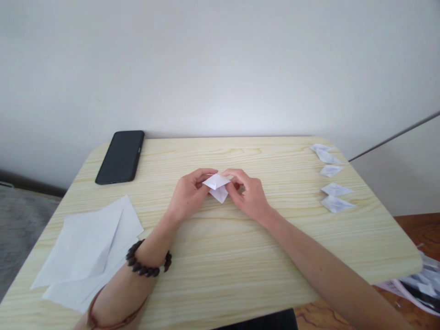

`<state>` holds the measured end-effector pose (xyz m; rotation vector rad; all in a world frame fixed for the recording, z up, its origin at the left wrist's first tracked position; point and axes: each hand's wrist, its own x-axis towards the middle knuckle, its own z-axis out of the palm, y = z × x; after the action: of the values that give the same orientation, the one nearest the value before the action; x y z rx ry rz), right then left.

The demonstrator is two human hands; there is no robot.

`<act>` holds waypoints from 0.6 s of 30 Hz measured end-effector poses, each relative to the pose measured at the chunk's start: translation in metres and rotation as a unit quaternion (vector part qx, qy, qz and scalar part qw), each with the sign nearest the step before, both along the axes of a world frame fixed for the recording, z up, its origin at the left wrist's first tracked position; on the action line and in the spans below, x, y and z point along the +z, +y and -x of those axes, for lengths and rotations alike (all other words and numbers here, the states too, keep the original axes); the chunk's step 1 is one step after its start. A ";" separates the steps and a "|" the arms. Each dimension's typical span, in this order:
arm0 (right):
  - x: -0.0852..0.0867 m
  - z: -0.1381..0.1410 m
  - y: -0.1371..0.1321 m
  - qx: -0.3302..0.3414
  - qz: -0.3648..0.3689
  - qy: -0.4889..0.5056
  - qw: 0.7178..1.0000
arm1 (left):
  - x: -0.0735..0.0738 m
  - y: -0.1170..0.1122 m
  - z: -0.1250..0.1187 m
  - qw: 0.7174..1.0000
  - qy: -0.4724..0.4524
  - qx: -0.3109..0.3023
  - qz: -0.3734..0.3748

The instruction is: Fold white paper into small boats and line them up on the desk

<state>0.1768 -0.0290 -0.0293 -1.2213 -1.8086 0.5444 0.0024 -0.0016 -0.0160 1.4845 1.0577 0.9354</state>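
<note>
A small white folded paper [216, 181] with pointed corners is held between both hands over the middle of the table. My left hand [189, 192] pinches its left side, thumb below and fingers behind. On the other side, my right hand [250, 192] grips the right edge between thumb and index finger. One flap of the paper points down toward me, and a diamond-shaped layer lies across its top. The fingers hide its back and side edges.
Several folded paper pieces [332, 171] lie along the table's right side. Loose white sheets [82, 243] overlap at the left, partly under my left forearm. A black phone [121, 157] rests at the back left of the wooden table [220, 270]. A wall stands behind.
</note>
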 end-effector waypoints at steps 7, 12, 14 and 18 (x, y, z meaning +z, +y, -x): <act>0.000 -0.006 0.000 0.058 0.033 0.087 0.994 | 0.005 0.003 0.015 0.986 -0.113 -0.062 0.101; 0.000 -0.007 -0.002 0.043 0.023 0.051 0.997 | 0.002 0.001 0.016 0.988 -0.112 -0.032 0.100; 0.002 -0.007 -0.002 0.054 0.003 0.036 0.998 | -0.001 0.001 0.016 0.989 -0.106 -0.029 0.096; 0.006 -0.007 -0.001 0.090 -0.028 0.010 0.995 | -0.001 0.001 0.015 0.983 -0.131 -0.023 0.125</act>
<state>0.1839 -0.0301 -0.0234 -1.0166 -1.9149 0.6001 -0.0126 -0.0002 -0.0172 1.1406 0.9071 0.9013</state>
